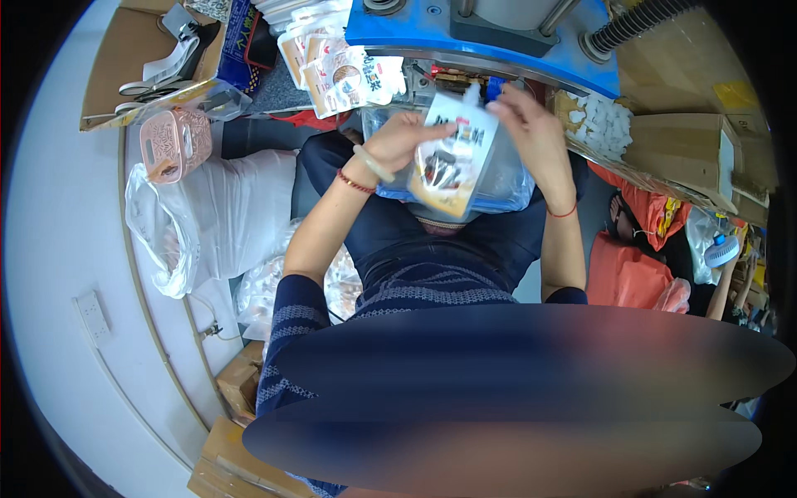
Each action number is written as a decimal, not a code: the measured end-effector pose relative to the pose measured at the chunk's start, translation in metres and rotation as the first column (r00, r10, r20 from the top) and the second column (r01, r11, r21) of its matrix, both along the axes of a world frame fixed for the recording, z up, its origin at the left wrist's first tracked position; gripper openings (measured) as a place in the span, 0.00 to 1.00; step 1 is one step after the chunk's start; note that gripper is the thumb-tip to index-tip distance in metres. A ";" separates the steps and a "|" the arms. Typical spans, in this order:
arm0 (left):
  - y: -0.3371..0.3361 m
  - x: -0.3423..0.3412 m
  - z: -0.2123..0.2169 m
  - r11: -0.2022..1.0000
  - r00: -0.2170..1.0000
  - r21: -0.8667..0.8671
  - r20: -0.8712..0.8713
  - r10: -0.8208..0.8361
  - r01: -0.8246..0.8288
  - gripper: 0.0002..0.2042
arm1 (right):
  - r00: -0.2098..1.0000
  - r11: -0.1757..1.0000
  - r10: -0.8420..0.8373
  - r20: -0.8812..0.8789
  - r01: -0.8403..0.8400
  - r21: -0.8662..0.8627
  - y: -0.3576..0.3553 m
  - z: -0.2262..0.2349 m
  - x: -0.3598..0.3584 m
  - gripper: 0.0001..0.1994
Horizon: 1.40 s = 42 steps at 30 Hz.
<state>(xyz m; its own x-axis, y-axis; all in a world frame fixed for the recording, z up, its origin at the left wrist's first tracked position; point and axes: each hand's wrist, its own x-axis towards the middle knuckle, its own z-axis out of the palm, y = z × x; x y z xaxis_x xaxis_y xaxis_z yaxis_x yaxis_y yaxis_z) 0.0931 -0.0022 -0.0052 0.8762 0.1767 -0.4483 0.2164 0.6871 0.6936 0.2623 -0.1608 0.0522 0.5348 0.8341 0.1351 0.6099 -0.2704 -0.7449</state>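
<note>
My left hand [397,147] grips a white and yellow spout pouch [459,153] by its left edge, thumb across the printed front. The pouch tilts a little, with its pale spout [472,94] pointing up. Close to the right of the spout is my right hand [531,129], fingers bent and drawn together. Whatever its fingertips pinch, if anything, is too small to make out. Behind the pouch, a clear plastic bag with blue edges [506,195] lies over my lap. More printed pouches [339,81] lie in a pile on the bench beyond my left hand.
A blue machine [490,51] with metal rods and a spring stands directly ahead. Small white pieces [599,123] fill a box at right. To the left are a pink basket [176,143], a white sack [241,212] and a cardboard box [137,62] with scissors. Another person's arm [724,286] shows far right.
</note>
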 end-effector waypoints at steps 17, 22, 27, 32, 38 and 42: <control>0.070 -0.049 -0.040 -0.439 0.959 0.881 0.254 0.127 -0.175 0.16 | 0.867 0.906 -0.420 0.268 0.419 0.066 -0.057 -0.021 0.063 0.17; 0.060 -0.077 -0.023 -0.121 0.944 0.986 0.143 0.296 -0.111 0.14 | 0.941 0.937 -0.304 -0.150 0.323 0.130 -0.056 0.013 0.000 0.16; 0.030 -0.063 0.014 0.553 0.932 0.773 0.134 0.337 -0.312 0.11 | 0.941 0.989 0.008 -0.338 0.042 0.140 -0.020 -0.001 -0.058 0.09; -0.001 -0.050 0.044 0.628 0.963 0.732 0.176 0.203 -0.266 0.10 | 0.995 0.906 0.076 -0.058 -0.045 0.422 0.008 0.051 -0.054 0.10; 0.002 -0.035 0.056 0.811 0.972 0.546 -0.202 -0.116 0.210 0.09 | 0.955 0.946 0.225 0.195 -0.262 0.190 0.006 0.055 -0.020 0.09; 0.000 -0.023 0.002 0.984 0.988 0.094 0.013 -0.153 0.151 0.13 | 0.957 0.959 0.282 -0.063 -0.280 0.031 0.005 0.010 -0.006 0.14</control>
